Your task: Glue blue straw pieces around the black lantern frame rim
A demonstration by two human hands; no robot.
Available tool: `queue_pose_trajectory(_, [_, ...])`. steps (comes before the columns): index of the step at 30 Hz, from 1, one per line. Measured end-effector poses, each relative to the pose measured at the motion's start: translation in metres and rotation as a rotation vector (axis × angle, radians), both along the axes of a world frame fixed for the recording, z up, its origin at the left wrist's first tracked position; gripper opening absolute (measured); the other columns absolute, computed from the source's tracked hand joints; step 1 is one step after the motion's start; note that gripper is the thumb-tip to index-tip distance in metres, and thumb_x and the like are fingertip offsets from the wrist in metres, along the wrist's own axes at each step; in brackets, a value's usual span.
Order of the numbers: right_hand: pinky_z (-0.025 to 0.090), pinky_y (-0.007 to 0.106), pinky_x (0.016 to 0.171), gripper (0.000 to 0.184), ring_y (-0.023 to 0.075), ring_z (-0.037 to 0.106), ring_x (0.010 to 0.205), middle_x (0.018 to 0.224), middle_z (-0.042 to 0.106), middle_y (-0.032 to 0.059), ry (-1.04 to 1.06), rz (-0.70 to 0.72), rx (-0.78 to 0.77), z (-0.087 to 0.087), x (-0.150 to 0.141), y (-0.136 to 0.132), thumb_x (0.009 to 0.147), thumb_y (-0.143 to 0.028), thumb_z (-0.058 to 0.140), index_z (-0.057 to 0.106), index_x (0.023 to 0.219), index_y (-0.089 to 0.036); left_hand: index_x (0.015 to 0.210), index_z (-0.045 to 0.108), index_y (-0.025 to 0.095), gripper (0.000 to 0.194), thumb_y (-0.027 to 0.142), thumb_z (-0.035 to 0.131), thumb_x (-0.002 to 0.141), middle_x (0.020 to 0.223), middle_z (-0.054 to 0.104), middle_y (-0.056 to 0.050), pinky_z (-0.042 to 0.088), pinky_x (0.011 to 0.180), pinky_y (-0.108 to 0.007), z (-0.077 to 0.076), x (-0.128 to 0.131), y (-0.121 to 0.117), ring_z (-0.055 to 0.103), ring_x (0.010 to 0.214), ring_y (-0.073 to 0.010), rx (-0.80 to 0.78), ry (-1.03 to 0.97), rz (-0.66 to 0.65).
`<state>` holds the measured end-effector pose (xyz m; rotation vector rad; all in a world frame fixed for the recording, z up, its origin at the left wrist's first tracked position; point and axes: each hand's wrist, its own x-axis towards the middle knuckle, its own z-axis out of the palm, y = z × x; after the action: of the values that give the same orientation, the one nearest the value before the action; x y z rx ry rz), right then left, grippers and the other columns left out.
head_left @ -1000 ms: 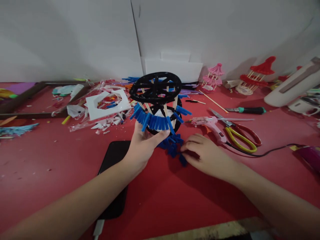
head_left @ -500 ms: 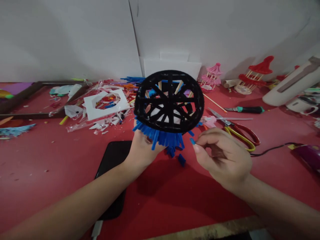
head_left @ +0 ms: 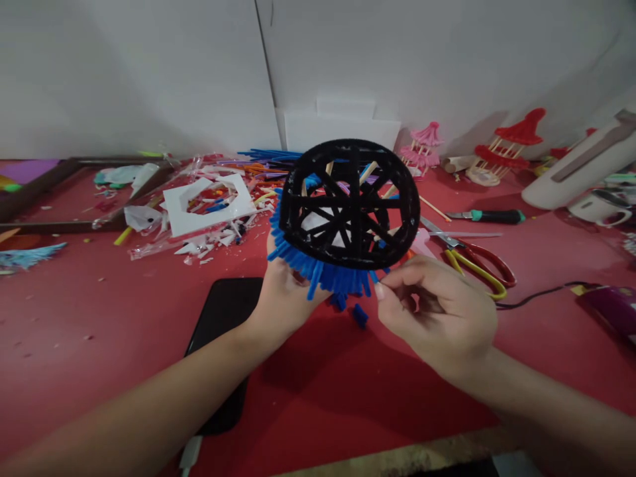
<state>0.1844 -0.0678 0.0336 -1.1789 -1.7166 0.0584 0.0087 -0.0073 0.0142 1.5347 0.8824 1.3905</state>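
The model (head_left: 354, 200) is held above the surface (head_left: 124, 318), between the phone (head_left: 226, 308) and scissors (head_left: 454, 246), with pipe cleaners (head_left: 263, 156) strewn behind it.

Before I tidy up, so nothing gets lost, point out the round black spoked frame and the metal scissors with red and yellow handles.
Round black spoked frame (head_left: 355, 201): head view, where its spokes cross.
Metal scissors (head_left: 453, 244): head view, where blades meet handles.

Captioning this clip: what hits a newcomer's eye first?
Probably the black spoked model, mid-frame in the left hand, blue fringe along its near side, where the right hand pinches a blue piece. Then the red tower, back right, and the scissors, beyond the right hand.
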Motion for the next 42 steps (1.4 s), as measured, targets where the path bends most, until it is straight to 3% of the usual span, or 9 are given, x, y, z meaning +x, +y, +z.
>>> queue_pose_trajectory(9, [0.037, 0.017, 0.041, 0.015, 0.0042, 0.046, 0.043, 0.055, 0.056, -0.0088, 0.023, -0.003, -0.023, 0.0, -0.002, 0.001, 0.084, -0.016, 0.07, 0.065, 0.071, -0.021, 0.106, 0.059, 0.025, 0.048, 0.04, 0.088, 0.071, 0.087, 0.068, -0.002, 0.058, 0.101, -0.052, 0.003, -0.002, -0.005, 0.07, 0.092, -0.0279, -0.009, 0.081, 0.033])
queue_pose_trajectory(13, [0.041, 0.017, 0.043, 0.013, 0.0042, 0.048, 0.046, 0.062, 0.057, -0.0076, 0.038, 0.04, -0.015, -0.002, 0.0, 0.001, 0.086, -0.019, 0.073, 0.063, 0.077, -0.021, 0.105, 0.059, 0.025, 0.05, 0.039, 0.089, 0.068, 0.088, 0.067, -0.001, 0.06, 0.094, -0.046, 0.001, -0.001, -0.003, 0.07, 0.091, -0.0257, -0.009, 0.028, 0.048])
queue_pose_trajectory(18, [0.057, 0.028, 0.063, 0.019, 0.0119, 0.061, 0.068, 0.083, 0.067, -0.0004, -0.159, 0.126, 0.279, -0.01, 0.018, 0.007, 0.088, -0.016, 0.075, 0.066, 0.104, -0.021, 0.086, 0.059, 0.024, 0.037, 0.031, 0.089, 0.066, 0.074, 0.067, 0.001, 0.061, 0.069, -0.035, -0.011, -0.008, -0.001, 0.066, 0.069, -0.0188, -0.145, -0.037, -0.017])
queue_pose_trajectory(20, [0.059, 0.032, 0.074, 0.027, 0.0156, 0.066, 0.081, 0.092, 0.068, 0.0024, -0.265, 0.134, 0.38, -0.013, 0.026, 0.01, 0.09, -0.016, 0.075, 0.067, 0.115, -0.02, 0.086, 0.058, 0.023, 0.04, 0.027, 0.09, 0.062, 0.073, 0.068, 0.001, 0.061, 0.067, -0.034, -0.014, -0.011, -0.002, 0.067, 0.069, -0.019, -0.23, -0.061, 0.005])
queue_pose_trajectory(23, [0.059, 0.035, 0.082, 0.031, 0.017, 0.066, 0.089, 0.098, 0.066, 0.0033, -0.338, 0.119, 0.414, -0.016, 0.034, 0.013, 0.09, -0.017, 0.078, 0.068, 0.119, -0.02, 0.086, 0.058, 0.023, 0.044, 0.026, 0.093, 0.059, 0.076, 0.071, 0.0, 0.061, 0.068, -0.034, -0.014, -0.011, -0.004, 0.069, 0.07, -0.0188, -0.324, -0.094, -0.013])
queue_pose_trajectory(30, [0.053, 0.038, 0.089, 0.036, 0.0204, 0.063, 0.096, 0.103, 0.064, 0.0044, -0.414, 0.007, 0.434, -0.016, 0.032, 0.011, 0.085, -0.022, 0.085, 0.07, 0.118, -0.023, 0.077, 0.057, 0.023, 0.034, 0.027, 0.089, 0.064, 0.07, 0.065, 0.002, 0.058, 0.065, -0.03, -0.006, -0.007, -0.005, 0.061, 0.065, -0.0157, -0.228, -0.048, -0.067])
queue_pose_trajectory(34, [0.049, 0.04, 0.095, 0.043, 0.0243, 0.06, 0.106, 0.113, 0.063, 0.0063, -0.448, -0.025, 0.394, -0.015, 0.03, 0.009, 0.085, -0.026, 0.085, 0.069, 0.124, -0.027, 0.083, 0.054, 0.025, 0.037, 0.024, 0.086, 0.064, 0.073, 0.065, 0.002, 0.06, 0.064, -0.033, -0.004, -0.006, -0.004, 0.064, 0.067, -0.0182, -0.209, -0.042, -0.056])
queue_pose_trajectory(42, [0.047, 0.04, 0.09, 0.029, 0.0237, 0.057, 0.102, 0.108, 0.06, 0.0052, -0.401, 0.014, 0.372, -0.013, 0.029, 0.01, 0.091, -0.027, 0.078, 0.072, 0.119, -0.031, 0.082, 0.055, 0.026, 0.035, 0.032, 0.087, 0.068, 0.074, 0.066, 0.001, 0.063, 0.065, -0.036, 0.001, -0.003, -0.005, 0.065, 0.068, -0.0197, -0.149, 0.011, -0.084])
